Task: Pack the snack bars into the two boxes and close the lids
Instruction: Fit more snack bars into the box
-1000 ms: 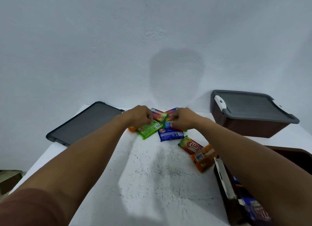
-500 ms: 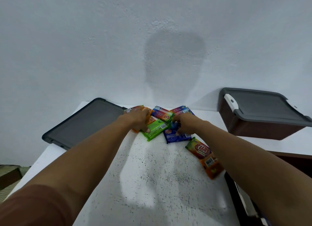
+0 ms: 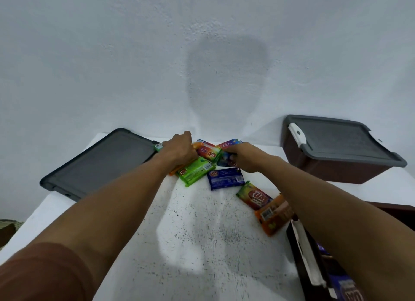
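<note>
Several snack bars lie in a heap at the far middle of the white table [image 3: 202, 233]. My left hand [image 3: 178, 150] is closed over bars at the heap's left, with a green end [image 3: 158, 146] and an orange one sticking out. A green bar [image 3: 195, 170] lies just below it. My right hand [image 3: 243, 158] grips a blue bar [image 3: 225, 161]. Loose on the table are a dark blue bar [image 3: 225, 178], a red bar [image 3: 254, 197] and an orange bar [image 3: 272, 215]. The open brown box [image 3: 301, 251] at the lower right holds bars. The far right box [image 3: 336, 166] has its grey lid on.
A loose grey lid [image 3: 101, 163] lies flat at the table's far left. A white wall stands right behind the table. The table's left edge drops to the floor, where something brown shows [image 3: 6, 231].
Both hands stayed on the heap. My left hand has slid further back and closed over the left bars. The view has tilted down, showing the open box again.
</note>
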